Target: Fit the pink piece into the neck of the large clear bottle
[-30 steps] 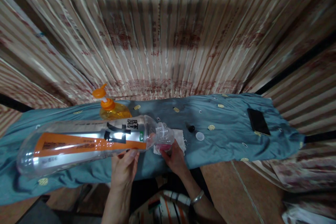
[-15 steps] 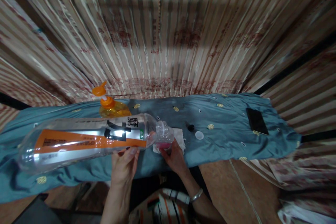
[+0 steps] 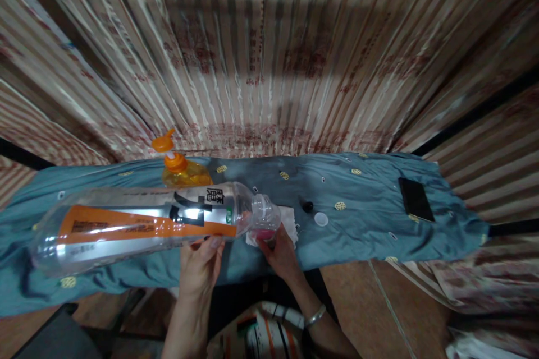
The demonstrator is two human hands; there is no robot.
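A big clear plastic bottle point(image 3: 147, 230) with an orange and silver label lies tilted nearly flat above the table, its neck to the right. My left hand point(image 3: 201, 263) is closed under it, thumb on the near side. At the bottle's mouth, my right hand point(image 3: 283, 255) grips a small clear container point(image 3: 273, 216) with something pink low in it. The mouth meets or overlaps this container; whether liquid flows I cannot tell. Beneath them lies a white tissue or cloth point(image 3: 289, 217). A small black object point(image 3: 308, 206) and a round translucent lid point(image 3: 321, 219) lie right of it.
Behind the big bottle stands an orange pump bottle point(image 3: 187, 173) with yellow liquid. A black phone-like slab point(image 3: 416, 199) lies at the right on the blue patterned tablecloth point(image 3: 362, 235). Pleated curtains point(image 3: 269, 56) hang close behind the table.
The view has shifted slightly, so the table things sit a little further right. Both hands keep their hold, and the bottle and small container stay together in almost the same pose.
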